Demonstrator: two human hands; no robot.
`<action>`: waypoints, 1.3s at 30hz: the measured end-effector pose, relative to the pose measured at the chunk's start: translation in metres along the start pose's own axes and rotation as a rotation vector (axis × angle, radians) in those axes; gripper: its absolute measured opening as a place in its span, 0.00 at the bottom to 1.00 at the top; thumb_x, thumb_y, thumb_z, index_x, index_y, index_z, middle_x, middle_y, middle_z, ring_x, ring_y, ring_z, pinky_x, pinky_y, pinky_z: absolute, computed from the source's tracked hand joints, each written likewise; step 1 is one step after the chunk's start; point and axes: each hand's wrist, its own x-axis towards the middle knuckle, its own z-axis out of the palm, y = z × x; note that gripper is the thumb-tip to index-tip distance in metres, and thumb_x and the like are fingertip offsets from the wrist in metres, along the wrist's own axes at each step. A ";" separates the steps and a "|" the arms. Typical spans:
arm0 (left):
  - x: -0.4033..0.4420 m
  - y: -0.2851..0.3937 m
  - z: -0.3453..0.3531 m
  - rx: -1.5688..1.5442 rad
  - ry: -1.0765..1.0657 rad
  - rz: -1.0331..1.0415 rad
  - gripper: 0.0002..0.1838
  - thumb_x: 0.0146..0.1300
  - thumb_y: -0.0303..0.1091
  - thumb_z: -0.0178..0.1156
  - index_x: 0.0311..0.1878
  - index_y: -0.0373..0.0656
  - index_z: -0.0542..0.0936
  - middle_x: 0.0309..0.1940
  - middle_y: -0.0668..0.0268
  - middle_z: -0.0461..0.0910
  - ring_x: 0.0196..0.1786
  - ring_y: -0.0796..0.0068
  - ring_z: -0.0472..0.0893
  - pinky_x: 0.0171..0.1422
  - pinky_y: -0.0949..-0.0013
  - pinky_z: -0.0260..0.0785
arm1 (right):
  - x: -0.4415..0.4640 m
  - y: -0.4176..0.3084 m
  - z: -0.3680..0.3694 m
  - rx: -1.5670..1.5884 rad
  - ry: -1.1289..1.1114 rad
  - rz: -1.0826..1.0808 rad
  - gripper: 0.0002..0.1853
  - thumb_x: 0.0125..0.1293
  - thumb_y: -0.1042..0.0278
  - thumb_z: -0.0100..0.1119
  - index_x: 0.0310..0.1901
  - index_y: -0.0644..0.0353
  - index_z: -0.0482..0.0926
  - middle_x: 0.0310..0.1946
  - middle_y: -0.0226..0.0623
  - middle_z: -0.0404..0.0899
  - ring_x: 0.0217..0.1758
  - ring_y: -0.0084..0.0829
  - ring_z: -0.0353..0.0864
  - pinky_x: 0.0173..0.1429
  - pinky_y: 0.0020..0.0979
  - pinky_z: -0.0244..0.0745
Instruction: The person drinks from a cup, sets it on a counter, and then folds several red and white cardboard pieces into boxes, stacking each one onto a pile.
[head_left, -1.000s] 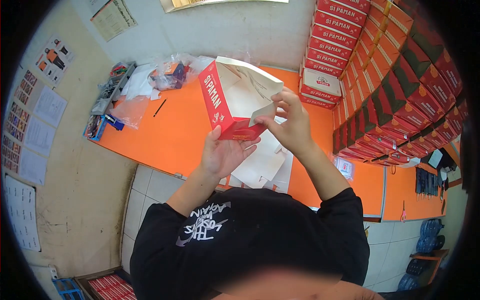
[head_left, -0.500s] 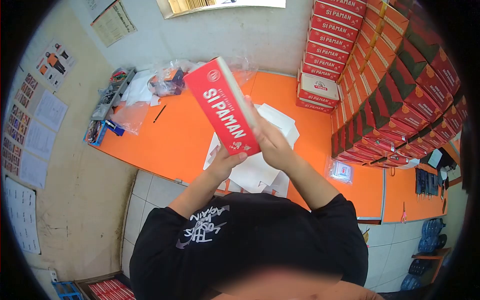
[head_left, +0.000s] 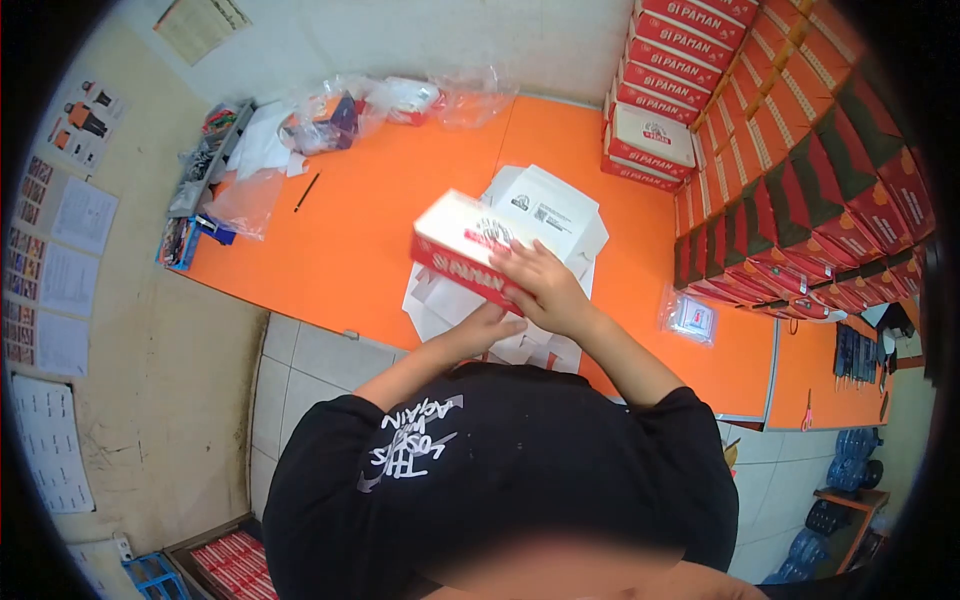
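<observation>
Box [head_left: 446, 226], one: formed, lid down, gripped by left hand [head_left: 478, 335] and right hand [head_left: 550, 290]. Blanks [head_left: 560, 212], two o'clock of it: flat, unfolded. Stack [head_left: 672, 62], farther out: formed.

Your left hand [head_left: 485, 331] and right hand [head_left: 543, 287] hold the closed red-and-white box [head_left: 468, 236] above white cardboard sheets [head_left: 548, 212] on the orange desk [head_left: 370, 240].
</observation>
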 end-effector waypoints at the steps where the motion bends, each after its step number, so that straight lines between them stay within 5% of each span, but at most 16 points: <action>1: -0.006 -0.007 -0.012 0.342 -0.170 -0.166 0.27 0.59 0.45 0.57 0.59 0.41 0.68 0.55 0.57 0.71 0.61 0.63 0.67 0.63 0.64 0.60 | -0.020 0.019 0.011 0.012 -0.105 0.026 0.25 0.57 0.68 0.56 0.58 0.53 0.69 0.56 0.41 0.71 0.65 0.42 0.64 0.67 0.51 0.53; 2: -0.011 -0.012 -0.022 0.682 -0.347 -0.326 0.24 0.58 0.45 0.59 0.54 0.43 0.73 0.51 0.56 0.75 0.58 0.62 0.70 0.60 0.65 0.63 | -0.043 0.037 0.024 0.019 -0.114 0.041 0.25 0.57 0.68 0.56 0.58 0.53 0.69 0.56 0.41 0.71 0.65 0.42 0.64 0.67 0.51 0.53; 4: -0.026 -0.005 -0.037 0.708 -0.471 -0.306 0.17 0.55 0.42 0.61 0.46 0.46 0.80 0.41 0.55 0.79 0.51 0.62 0.75 0.56 0.66 0.66 | -0.083 0.056 0.044 -0.083 -0.351 -0.029 0.25 0.55 0.72 0.53 0.57 0.50 0.70 0.59 0.35 0.69 0.66 0.40 0.61 0.68 0.52 0.51; 6: -0.030 0.007 -0.048 1.055 -0.351 0.052 0.28 0.49 0.43 0.64 0.56 0.51 0.74 0.52 0.53 0.73 0.56 0.58 0.71 0.60 0.58 0.62 | -0.089 0.055 0.042 -0.098 -0.362 0.012 0.25 0.55 0.70 0.53 0.58 0.46 0.70 0.60 0.29 0.67 0.67 0.36 0.60 0.69 0.50 0.50; 7: -0.026 0.004 -0.048 1.043 -0.358 0.042 0.28 0.49 0.43 0.64 0.56 0.51 0.74 0.52 0.53 0.73 0.56 0.58 0.71 0.60 0.58 0.62 | -0.086 0.051 0.039 -0.074 -0.325 0.016 0.24 0.55 0.70 0.54 0.56 0.45 0.71 0.60 0.28 0.68 0.67 0.35 0.61 0.69 0.49 0.50; 9: -0.011 -0.002 -0.051 1.514 0.057 0.248 0.43 0.40 0.43 0.68 0.64 0.56 0.63 0.60 0.50 0.62 0.60 0.51 0.63 0.63 0.50 0.55 | -0.086 0.050 0.043 -0.048 -0.288 0.023 0.23 0.55 0.70 0.54 0.55 0.45 0.72 0.59 0.28 0.69 0.66 0.34 0.62 0.69 0.49 0.50; 12: 0.007 -0.003 -0.058 1.477 -0.092 0.093 0.55 0.32 0.45 0.70 0.68 0.56 0.54 0.63 0.49 0.53 0.64 0.45 0.55 0.65 0.47 0.48 | -0.085 0.065 0.051 -0.102 -0.331 0.089 0.21 0.55 0.70 0.54 0.53 0.47 0.73 0.58 0.28 0.70 0.65 0.35 0.64 0.69 0.48 0.50; 14: 0.021 0.006 -0.055 1.482 -0.113 0.096 0.57 0.29 0.46 0.70 0.69 0.56 0.54 0.61 0.49 0.56 0.63 0.46 0.57 0.65 0.50 0.50 | -0.085 0.064 0.051 -0.063 -0.390 0.100 0.19 0.55 0.70 0.53 0.50 0.48 0.74 0.56 0.28 0.72 0.64 0.36 0.65 0.68 0.47 0.51; 17: 0.045 0.027 -0.051 1.403 -0.220 -0.196 0.56 0.31 0.49 0.70 0.68 0.53 0.53 0.60 0.46 0.57 0.62 0.44 0.57 0.65 0.46 0.49 | -0.052 0.027 0.034 -0.340 -0.312 0.094 0.25 0.52 0.67 0.56 0.55 0.43 0.70 0.62 0.32 0.63 0.66 0.33 0.61 0.66 0.48 0.53; 22: 0.098 0.092 -0.027 1.264 0.013 0.213 0.51 0.40 0.47 0.67 0.67 0.47 0.53 0.63 0.44 0.53 0.65 0.44 0.54 0.66 0.47 0.46 | 0.002 0.061 -0.008 -0.606 0.191 0.067 0.31 0.46 0.68 0.61 0.56 0.45 0.66 0.52 0.33 0.67 0.55 0.33 0.66 0.56 0.47 0.55; 24: 0.116 0.101 -0.020 0.924 0.407 0.610 0.46 0.46 0.41 0.64 0.67 0.41 0.52 0.64 0.42 0.52 0.66 0.43 0.54 0.67 0.47 0.45 | 0.026 0.093 -0.050 -0.695 0.344 0.144 0.32 0.44 0.69 0.63 0.56 0.47 0.66 0.50 0.33 0.68 0.54 0.34 0.67 0.54 0.47 0.56; 25: 0.124 0.088 -0.021 0.922 0.400 0.630 0.43 0.50 0.38 0.62 0.67 0.38 0.51 0.65 0.43 0.50 0.66 0.44 0.54 0.67 0.46 0.46 | 0.034 0.109 -0.074 -0.757 0.439 0.160 0.32 0.43 0.70 0.63 0.55 0.48 0.66 0.50 0.33 0.69 0.54 0.34 0.67 0.54 0.46 0.56; 29: 0.123 -0.004 0.028 1.106 0.031 -0.176 0.45 0.52 0.44 0.60 0.68 0.37 0.49 0.68 0.42 0.44 0.68 0.35 0.47 0.64 0.37 0.51 | 0.046 0.216 -0.127 -0.860 0.364 0.436 0.33 0.46 0.73 0.61 0.58 0.48 0.65 0.54 0.34 0.67 0.59 0.36 0.63 0.60 0.50 0.54; 31: 0.112 -0.035 0.046 1.289 -0.099 -0.385 0.48 0.52 0.52 0.59 0.69 0.37 0.47 0.68 0.41 0.40 0.68 0.31 0.43 0.62 0.32 0.52 | 0.038 0.259 -0.125 -0.837 0.325 0.565 0.34 0.47 0.73 0.60 0.59 0.47 0.64 0.55 0.34 0.66 0.62 0.36 0.62 0.63 0.51 0.53; 36: 0.111 -0.105 0.003 1.279 -0.223 -0.289 0.55 0.48 0.60 0.60 0.69 0.38 0.43 0.69 0.42 0.35 0.68 0.29 0.39 0.59 0.28 0.51 | 0.037 0.287 -0.127 -0.966 0.354 0.544 0.40 0.46 0.73 0.61 0.64 0.42 0.59 0.62 0.37 0.57 0.67 0.40 0.54 0.67 0.55 0.47; 39: 0.099 -0.038 0.038 1.299 -0.259 -0.424 0.55 0.49 0.58 0.60 0.70 0.38 0.42 0.69 0.42 0.34 0.68 0.28 0.36 0.59 0.29 0.53 | 0.040 0.243 -0.133 -0.908 0.342 0.621 0.41 0.47 0.71 0.61 0.65 0.41 0.57 0.65 0.41 0.51 0.68 0.45 0.52 0.67 0.58 0.45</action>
